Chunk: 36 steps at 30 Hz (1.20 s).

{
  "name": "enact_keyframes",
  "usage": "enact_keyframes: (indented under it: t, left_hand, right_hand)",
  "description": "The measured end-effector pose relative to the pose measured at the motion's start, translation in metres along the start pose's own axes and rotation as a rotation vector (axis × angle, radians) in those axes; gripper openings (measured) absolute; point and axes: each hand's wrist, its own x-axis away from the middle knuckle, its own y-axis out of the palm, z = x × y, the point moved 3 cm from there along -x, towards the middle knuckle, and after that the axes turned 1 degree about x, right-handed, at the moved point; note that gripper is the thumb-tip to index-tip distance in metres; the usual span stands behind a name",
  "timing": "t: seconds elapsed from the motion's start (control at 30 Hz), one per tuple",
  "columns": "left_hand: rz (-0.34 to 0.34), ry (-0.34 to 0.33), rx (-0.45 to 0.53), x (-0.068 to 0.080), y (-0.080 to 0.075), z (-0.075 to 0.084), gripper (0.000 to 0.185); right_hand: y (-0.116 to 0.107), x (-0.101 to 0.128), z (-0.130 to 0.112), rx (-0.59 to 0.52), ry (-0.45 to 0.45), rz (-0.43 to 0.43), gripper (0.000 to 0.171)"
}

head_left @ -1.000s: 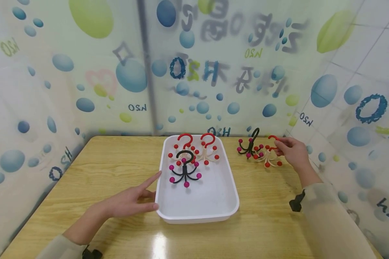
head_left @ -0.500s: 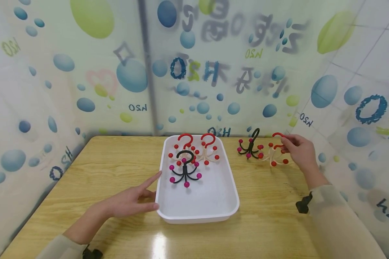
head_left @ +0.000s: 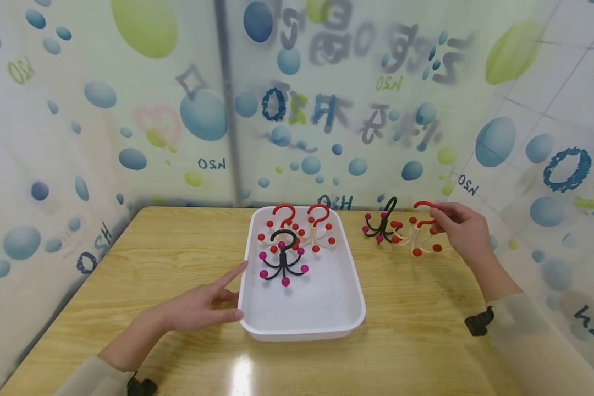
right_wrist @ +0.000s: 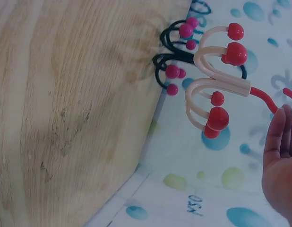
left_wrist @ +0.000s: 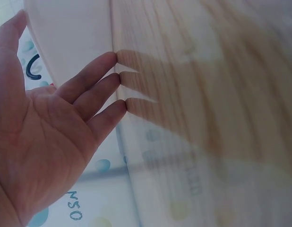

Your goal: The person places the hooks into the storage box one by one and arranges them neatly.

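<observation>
My right hand [head_left: 466, 231] pinches the red hook of a cream multi-arm hook hanger [head_left: 416, 241], whose curved arms end in red balls. In the right wrist view this cream hanger [right_wrist: 226, 85] shows apart from the tabletop, and only part of my right hand [right_wrist: 280, 165] is visible. Just left of it stands a black hanger [head_left: 382, 226] with magenta balls. My left hand [head_left: 198, 309] touches the left rim of a white tray [head_left: 322, 313] with fingers spread. Inside the tray are two cream hangers with red hooks [head_left: 319, 215] and a black hanger [head_left: 283, 258] in front, partly covering one.
The wooden table [head_left: 188, 242] bears the tray near its middle. A pale curtain [head_left: 326, 126] printed with blue and green bubbles closes off the back and sides. Close behind the table's back edge, it borders the right-hand hangers.
My right hand has shifted slightly right with the cream hanger, drawing it a little away from the black one. The left hand and the tray stay in place.
</observation>
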Motion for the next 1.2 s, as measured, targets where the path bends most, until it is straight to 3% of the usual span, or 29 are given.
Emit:
enact_keyframes:
  t: [0.3, 0.53, 0.73, 1.2]
  left_hand:
    - [-0.002, -0.009, 0.004, -0.001, -0.001, 0.0, 0.1]
    - [0.003, -0.016, 0.003, -0.001, 0.001, -0.001, 0.101]
    - [0.008, -0.021, 0.002, -0.001, 0.001, -0.001, 0.101]
    - [0.005, -0.005, 0.003, -0.001, 0.001, -0.001, 0.1]
  right_hand:
    - [0.018, 0.024, -0.031, -0.089, -0.132, -0.054, 0.022]
    - [0.04, 0.037, -0.063, -0.11, -0.196, -0.105, 0.032]
    - [0.063, 0.043, -0.082, -0.1, -0.197, -0.153, 0.037]
    - [0.119, 0.044, -0.101, -0.128, -0.212, -0.283, 0.028]
